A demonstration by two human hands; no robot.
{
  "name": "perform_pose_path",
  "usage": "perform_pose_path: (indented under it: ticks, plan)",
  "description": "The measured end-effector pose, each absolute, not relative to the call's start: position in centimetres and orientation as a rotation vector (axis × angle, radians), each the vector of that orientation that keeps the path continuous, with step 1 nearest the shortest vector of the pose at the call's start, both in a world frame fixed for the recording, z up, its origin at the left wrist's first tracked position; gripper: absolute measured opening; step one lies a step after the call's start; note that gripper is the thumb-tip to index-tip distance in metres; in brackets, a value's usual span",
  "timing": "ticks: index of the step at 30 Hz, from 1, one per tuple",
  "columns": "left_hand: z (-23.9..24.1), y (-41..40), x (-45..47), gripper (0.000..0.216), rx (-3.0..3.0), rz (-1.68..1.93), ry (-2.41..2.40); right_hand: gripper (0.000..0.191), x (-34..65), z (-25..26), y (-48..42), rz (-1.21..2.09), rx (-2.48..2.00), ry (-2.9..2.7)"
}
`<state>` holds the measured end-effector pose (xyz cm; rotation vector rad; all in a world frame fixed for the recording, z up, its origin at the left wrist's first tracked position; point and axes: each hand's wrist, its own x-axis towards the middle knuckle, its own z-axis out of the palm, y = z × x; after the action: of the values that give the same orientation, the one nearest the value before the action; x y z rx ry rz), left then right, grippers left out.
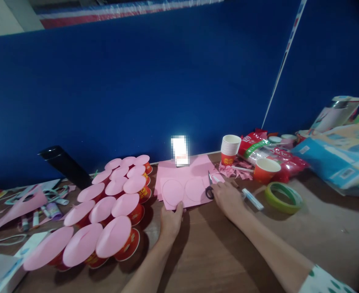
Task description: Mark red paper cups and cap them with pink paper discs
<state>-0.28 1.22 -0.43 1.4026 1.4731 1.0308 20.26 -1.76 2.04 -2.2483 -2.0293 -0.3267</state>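
A pink sheet of paper [199, 204] with two drawn circles lies on more pink paper [167, 167]. My left hand [170, 219] pinches its near edge, with the thumb on top beside the left circle. At the right edge of the sheet, my right hand [228, 199] has its fingers closed at the handles of a pair of dark-handled scissors [209, 192]. One handle loop shows, and the blades point away from me. Part of the grip is hidden under the fingers. A white pen-like stick lies just beyond that hand.
Several red paper cups topped with pink paper cones [115, 240] stand in rows on the left. Behind them leans a black bottle [64, 165]. A lit phone [180, 150] rests against the blue partition [136, 89]. To the right are stacked cups [230, 146], green tape [283, 198] and plastic packages.
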Motion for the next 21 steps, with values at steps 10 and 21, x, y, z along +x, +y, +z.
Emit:
perform_pose_path:
  ticks: [10, 21]
  plan:
    - [1.3, 0.7, 0.2, 0.011, 1.344, 1.081, 1.484, 0.028, 19.2, 1.5, -1.8, -0.207, -1.732, -2.139]
    - [1.0, 1.1, -0.7, 0.011, 1.339, 1.204, 1.540, 0.023, 20.1, 1.8, -1.6, -0.201, -1.920, -2.149]
